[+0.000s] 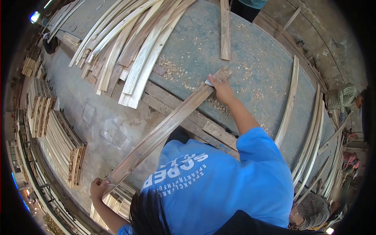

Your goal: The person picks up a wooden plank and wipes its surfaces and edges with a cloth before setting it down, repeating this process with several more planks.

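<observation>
- Two hands at work, both on one plank.
- Nearest us, the left hand is closed on the plank's near end, fingers curled around the edge.
- The plank is long, flat and brownish. Its long axis runs on a diagonal from low at our left up and away to the right. The near end hangs off the table over the floor, and the far end lies on the table top.
- The right hand is out at arm's reach, fingers wrapped over the far end and pressing it to the table.
- The table is broad, blue-grey and worn, with wood shavings scattered in patches around the right hand.
- One single curved slat lies alone toward the right side. Past it, a bundle of long slats runs along the table's right edge, too many for us to count.
- One short board lies lengthwise at the far side.
- One large pile of pale slats fans out at far left, overhanging the table.
- The grey concrete floor carries stacked slats in rows at left.
- Three other people are at the margins: one in a checked shirt at right, one low at right, one at the far edge.
</observation>
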Demonstrator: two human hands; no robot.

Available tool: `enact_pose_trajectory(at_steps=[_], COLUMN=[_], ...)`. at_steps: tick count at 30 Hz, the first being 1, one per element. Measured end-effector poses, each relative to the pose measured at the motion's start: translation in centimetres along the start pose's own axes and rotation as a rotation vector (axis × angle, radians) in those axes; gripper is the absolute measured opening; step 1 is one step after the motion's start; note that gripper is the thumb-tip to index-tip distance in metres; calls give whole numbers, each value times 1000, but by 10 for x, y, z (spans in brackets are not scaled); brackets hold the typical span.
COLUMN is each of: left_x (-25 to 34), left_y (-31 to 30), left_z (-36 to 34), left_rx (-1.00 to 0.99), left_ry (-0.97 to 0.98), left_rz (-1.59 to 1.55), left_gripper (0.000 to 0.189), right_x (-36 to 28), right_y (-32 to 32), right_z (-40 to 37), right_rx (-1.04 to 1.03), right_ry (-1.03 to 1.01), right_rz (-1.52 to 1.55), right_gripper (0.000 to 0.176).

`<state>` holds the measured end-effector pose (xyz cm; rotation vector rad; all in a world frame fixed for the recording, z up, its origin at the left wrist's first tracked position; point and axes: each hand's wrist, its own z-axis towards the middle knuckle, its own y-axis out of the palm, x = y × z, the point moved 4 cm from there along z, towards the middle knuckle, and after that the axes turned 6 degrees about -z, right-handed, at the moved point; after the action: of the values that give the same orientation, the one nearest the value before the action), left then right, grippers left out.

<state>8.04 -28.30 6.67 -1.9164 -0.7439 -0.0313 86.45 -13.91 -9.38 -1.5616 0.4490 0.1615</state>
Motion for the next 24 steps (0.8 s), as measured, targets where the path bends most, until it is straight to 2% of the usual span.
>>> enact_pose_trajectory(at_steps=[1,2,4,5,6,8,9,11,12,14,15,17,18,20,21,23,24], left_x=[2,6,19,24,27,26,24,21,21,25,29,40,49,56,55,68,84], left_y=[1,1,1,3,4,3,2,7,8,6,5,-7,-15,-32,-40,-60,-68], left_z=[-2,-5,0,2,3,12,17,24,28,39,45,59,69,93,112,134,139], left_rx=[1,-8,-9,6,18,24,26,21,7,-3,-2,0,-13,-16,-32,-43,-29], left_ry=[-1,-15,-9,-11,-14,-1,8,12,15,19,9,9,32,64,114,178,189], left_rz=[-2,4,12,43,72,78,86,81,65,52,54,68,103,150,147,162,235], left_gripper=[46,46,47,46,46,46,46,46,46,45,45,45,45,45,45,46,46], right_x=[-9,-2,20,19,10,-28,-40,-74,-66,-15,-11,-28,-43,-111,-114,-103,-63], right_y=[5,6,-14,-14,-6,8,13,18,16,14,19,8,19,35,39,45,53], right_z=[-5,-7,5,8,5,-12,-24,-45,-38,-14,-13,-12,-21,-48,-46,-43,-25], right_rx=[12,10,116,102,101,51,50,64,62,21,21,233,243,225,236,154,167], right_ry=[-186,-181,-6,64,73,79,87,-418,-415,270,277,63,75,-46,-31,-29,103], right_rz=[-189,-183,-73,-94,-97,178,171,-4,-8,374,379,4,10,52,69,-131,52], right_gripper=[82,82,85,77,77,70,70,66,66,80,80,81,81,81,81,82,84])
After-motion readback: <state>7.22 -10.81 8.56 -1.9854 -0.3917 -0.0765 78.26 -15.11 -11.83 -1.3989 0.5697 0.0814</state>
